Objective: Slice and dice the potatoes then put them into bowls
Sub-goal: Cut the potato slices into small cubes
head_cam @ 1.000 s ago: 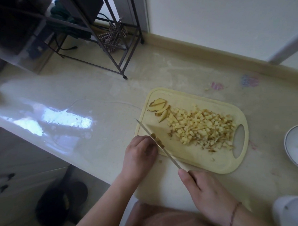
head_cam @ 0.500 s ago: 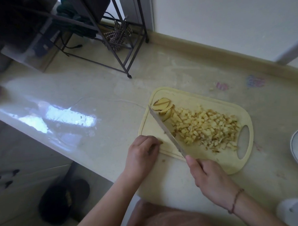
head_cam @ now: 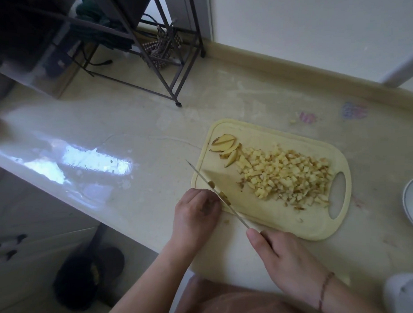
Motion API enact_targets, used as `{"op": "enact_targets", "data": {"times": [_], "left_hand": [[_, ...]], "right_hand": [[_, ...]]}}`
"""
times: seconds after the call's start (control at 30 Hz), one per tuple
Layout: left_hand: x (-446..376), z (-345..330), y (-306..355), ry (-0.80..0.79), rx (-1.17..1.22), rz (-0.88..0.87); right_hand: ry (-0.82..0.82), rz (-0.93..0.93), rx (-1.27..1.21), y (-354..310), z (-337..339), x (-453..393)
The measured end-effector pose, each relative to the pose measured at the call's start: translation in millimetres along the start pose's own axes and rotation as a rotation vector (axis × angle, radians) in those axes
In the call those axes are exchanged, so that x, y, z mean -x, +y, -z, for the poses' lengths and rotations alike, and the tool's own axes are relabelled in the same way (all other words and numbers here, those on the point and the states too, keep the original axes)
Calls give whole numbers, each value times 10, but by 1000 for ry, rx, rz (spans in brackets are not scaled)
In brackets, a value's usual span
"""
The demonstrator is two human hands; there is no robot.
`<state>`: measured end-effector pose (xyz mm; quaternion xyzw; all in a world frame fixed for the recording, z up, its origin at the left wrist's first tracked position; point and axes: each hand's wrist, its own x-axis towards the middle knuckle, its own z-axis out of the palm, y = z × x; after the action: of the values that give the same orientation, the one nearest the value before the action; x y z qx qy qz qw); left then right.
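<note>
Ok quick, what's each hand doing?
Left hand: fingers curled at the pale yellow plastic cutting board edge; contents hidden.
Right hand: gripping the thin steel knife.

head view | looks steeply down | close over countertop (head_cam: 155, 121)

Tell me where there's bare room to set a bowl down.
Bare counter lies left of the board, between it and the rack; also behind the board, toward the wall. Crowded: the board's right half under the dice, and its near-left corner by knife and both hands.
</note>
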<state>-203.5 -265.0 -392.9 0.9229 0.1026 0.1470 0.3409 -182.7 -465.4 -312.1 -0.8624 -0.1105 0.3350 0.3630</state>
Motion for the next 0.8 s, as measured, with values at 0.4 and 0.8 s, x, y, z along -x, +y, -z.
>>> {"op": "enact_targets", "data": {"times": [0.4,0.8], "left_hand": [[-27,-25,62,-1,5,59],[-46,17,44,-36,9,57]], "right_hand": [[-6,-35,24,16,-4,-14],[-33,-8,23,64,77,-190]]}}
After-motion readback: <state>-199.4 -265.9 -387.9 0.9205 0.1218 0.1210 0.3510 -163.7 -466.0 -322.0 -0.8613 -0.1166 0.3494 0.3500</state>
